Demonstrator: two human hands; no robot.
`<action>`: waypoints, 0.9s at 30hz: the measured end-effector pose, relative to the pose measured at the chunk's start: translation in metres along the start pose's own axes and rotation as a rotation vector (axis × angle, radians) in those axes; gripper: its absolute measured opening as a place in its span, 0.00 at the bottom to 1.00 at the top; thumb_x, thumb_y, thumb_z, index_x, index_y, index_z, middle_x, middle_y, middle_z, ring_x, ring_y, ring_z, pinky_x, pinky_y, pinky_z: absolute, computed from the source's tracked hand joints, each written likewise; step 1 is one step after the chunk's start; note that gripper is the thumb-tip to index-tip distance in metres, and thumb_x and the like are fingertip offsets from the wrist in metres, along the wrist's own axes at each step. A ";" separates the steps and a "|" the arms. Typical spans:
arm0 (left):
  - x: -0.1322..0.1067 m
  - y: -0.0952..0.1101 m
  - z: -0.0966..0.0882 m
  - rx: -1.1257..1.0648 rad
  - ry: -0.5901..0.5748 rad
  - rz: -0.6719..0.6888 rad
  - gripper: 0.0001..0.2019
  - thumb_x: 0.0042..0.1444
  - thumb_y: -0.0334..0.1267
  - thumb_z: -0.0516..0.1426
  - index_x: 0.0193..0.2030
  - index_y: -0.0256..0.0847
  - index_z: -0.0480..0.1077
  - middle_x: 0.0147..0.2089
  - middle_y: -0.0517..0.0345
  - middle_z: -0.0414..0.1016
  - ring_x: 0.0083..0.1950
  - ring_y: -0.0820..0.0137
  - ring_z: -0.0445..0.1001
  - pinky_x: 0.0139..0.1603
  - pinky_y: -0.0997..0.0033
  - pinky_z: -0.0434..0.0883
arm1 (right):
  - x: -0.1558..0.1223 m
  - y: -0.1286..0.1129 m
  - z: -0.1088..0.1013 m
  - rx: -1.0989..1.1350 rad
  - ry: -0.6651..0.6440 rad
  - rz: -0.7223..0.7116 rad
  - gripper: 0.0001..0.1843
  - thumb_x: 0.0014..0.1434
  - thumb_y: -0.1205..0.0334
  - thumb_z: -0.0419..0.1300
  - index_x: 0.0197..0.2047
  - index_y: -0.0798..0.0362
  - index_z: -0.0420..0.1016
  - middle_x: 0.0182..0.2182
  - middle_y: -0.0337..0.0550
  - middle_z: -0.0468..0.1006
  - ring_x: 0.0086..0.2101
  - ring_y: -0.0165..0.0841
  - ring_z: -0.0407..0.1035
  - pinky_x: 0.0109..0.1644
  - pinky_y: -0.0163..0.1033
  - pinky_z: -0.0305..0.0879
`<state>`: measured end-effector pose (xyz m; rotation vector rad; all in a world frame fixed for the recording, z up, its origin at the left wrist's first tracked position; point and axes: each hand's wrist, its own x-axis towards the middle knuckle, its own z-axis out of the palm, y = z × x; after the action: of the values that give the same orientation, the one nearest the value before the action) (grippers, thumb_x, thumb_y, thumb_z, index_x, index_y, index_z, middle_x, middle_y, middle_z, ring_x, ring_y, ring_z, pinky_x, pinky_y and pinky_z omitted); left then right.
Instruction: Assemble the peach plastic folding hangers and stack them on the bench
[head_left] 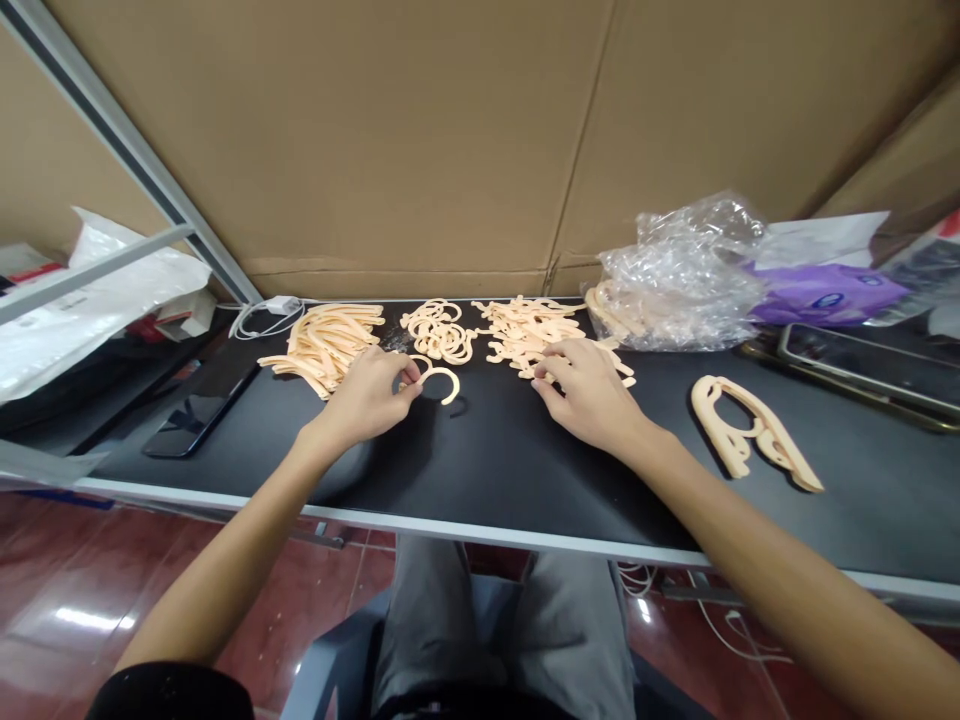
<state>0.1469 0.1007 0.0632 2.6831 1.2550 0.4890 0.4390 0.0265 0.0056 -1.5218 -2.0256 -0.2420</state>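
Between the thumb and fingers of my left hand (382, 390) is a curved peach plastic hanger hook (448, 378), held just above the black table. Behind it lies a small pile of similar hooks (442, 330). My right hand (581, 390) is at the near edge of a pile of small flat hanger pieces (525, 325), its fingers curled and close together. Whatever those fingertips pinch is hidden. Left of the hooks, a heap of long hanger arms (330, 335) reaches behind my left hand. An assembled folding hanger (750, 425) rests folded at the right.
A clear plastic bag (679, 285) with peach parts stands at the back right, beside a purple packet (829, 292) and a phone-like dark device (877, 365). A phone (202, 400) lies at left, near a white cable (262, 318). Cardboard (390, 140) walls the back.
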 end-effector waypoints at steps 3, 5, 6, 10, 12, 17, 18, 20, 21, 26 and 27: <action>-0.010 0.018 0.004 -0.202 -0.054 -0.010 0.05 0.58 0.38 0.58 0.38 0.41 0.73 0.38 0.56 0.79 0.42 0.64 0.76 0.44 0.64 0.70 | 0.000 0.000 0.000 0.004 0.000 -0.003 0.10 0.64 0.64 0.54 0.39 0.52 0.77 0.46 0.55 0.76 0.51 0.49 0.67 0.54 0.57 0.64; -0.014 0.031 0.012 -0.301 -0.123 -0.006 0.06 0.58 0.36 0.58 0.42 0.41 0.72 0.37 0.58 0.79 0.39 0.67 0.77 0.41 0.67 0.71 | 0.000 -0.001 -0.001 0.003 0.003 -0.004 0.10 0.64 0.64 0.54 0.39 0.51 0.77 0.46 0.55 0.76 0.51 0.48 0.67 0.54 0.57 0.64; -0.015 0.037 0.016 -0.328 -0.151 -0.001 0.08 0.57 0.35 0.59 0.44 0.41 0.71 0.35 0.60 0.79 0.38 0.68 0.77 0.40 0.68 0.70 | 0.000 -0.001 -0.002 0.001 0.005 -0.005 0.10 0.65 0.64 0.54 0.39 0.51 0.77 0.46 0.55 0.76 0.51 0.48 0.67 0.54 0.56 0.64; -0.012 0.055 0.029 -0.419 -0.251 -0.009 0.15 0.57 0.34 0.60 0.51 0.43 0.68 0.27 0.66 0.79 0.30 0.69 0.77 0.35 0.71 0.69 | 0.000 -0.001 -0.004 -0.010 0.027 0.002 0.12 0.66 0.63 0.53 0.37 0.52 0.77 0.46 0.55 0.75 0.52 0.48 0.66 0.56 0.56 0.63; -0.007 0.059 0.031 -0.433 -0.283 -0.010 0.13 0.58 0.34 0.60 0.50 0.42 0.69 0.24 0.66 0.78 0.27 0.70 0.77 0.34 0.72 0.68 | 0.000 0.001 -0.004 -0.009 0.051 0.010 0.11 0.65 0.64 0.53 0.37 0.52 0.78 0.46 0.55 0.75 0.52 0.48 0.66 0.56 0.56 0.63; 0.010 0.053 0.031 -0.380 -0.197 0.070 0.07 0.61 0.39 0.57 0.40 0.41 0.75 0.23 0.65 0.77 0.24 0.74 0.72 0.30 0.75 0.65 | 0.003 0.005 -0.007 0.025 0.140 0.025 0.09 0.63 0.65 0.56 0.34 0.51 0.77 0.43 0.53 0.77 0.48 0.46 0.69 0.53 0.54 0.65; 0.012 0.050 0.032 -0.376 -0.141 0.087 0.06 0.61 0.39 0.58 0.39 0.41 0.76 0.23 0.64 0.76 0.24 0.75 0.71 0.30 0.75 0.64 | 0.004 0.005 -0.009 0.034 0.160 0.026 0.09 0.63 0.65 0.56 0.33 0.51 0.77 0.42 0.52 0.77 0.47 0.45 0.69 0.52 0.53 0.65; 0.016 0.042 0.035 -0.395 -0.045 0.107 0.06 0.59 0.38 0.58 0.38 0.40 0.76 0.24 0.64 0.75 0.25 0.76 0.70 0.30 0.76 0.64 | 0.007 0.004 -0.014 0.048 0.199 0.030 0.08 0.63 0.65 0.57 0.33 0.51 0.76 0.39 0.50 0.78 0.45 0.43 0.70 0.52 0.52 0.66; 0.017 0.039 0.037 -0.412 -0.022 0.118 0.06 0.59 0.38 0.58 0.39 0.40 0.76 0.24 0.64 0.74 0.25 0.76 0.69 0.30 0.76 0.65 | 0.008 0.003 -0.017 0.056 0.225 0.030 0.08 0.63 0.65 0.57 0.34 0.51 0.76 0.37 0.48 0.78 0.43 0.43 0.70 0.52 0.52 0.66; 0.013 0.030 0.047 -0.381 -0.094 0.273 0.14 0.60 0.40 0.58 0.51 0.40 0.75 0.29 0.63 0.72 0.29 0.74 0.69 0.34 0.73 0.66 | 0.006 -0.002 -0.018 0.061 0.260 0.008 0.06 0.63 0.65 0.58 0.34 0.49 0.76 0.34 0.46 0.78 0.41 0.42 0.70 0.51 0.52 0.65; 0.012 0.030 0.048 -0.352 -0.106 0.314 0.15 0.61 0.41 0.58 0.53 0.40 0.74 0.32 0.61 0.73 0.32 0.72 0.70 0.37 0.72 0.68 | 0.005 -0.003 -0.015 0.037 0.219 0.005 0.06 0.63 0.64 0.58 0.36 0.50 0.77 0.37 0.47 0.78 0.43 0.44 0.70 0.52 0.53 0.65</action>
<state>0.1922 0.0913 0.0287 2.5639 0.6484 0.5381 0.4408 0.0222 0.0210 -1.4124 -1.8440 -0.3507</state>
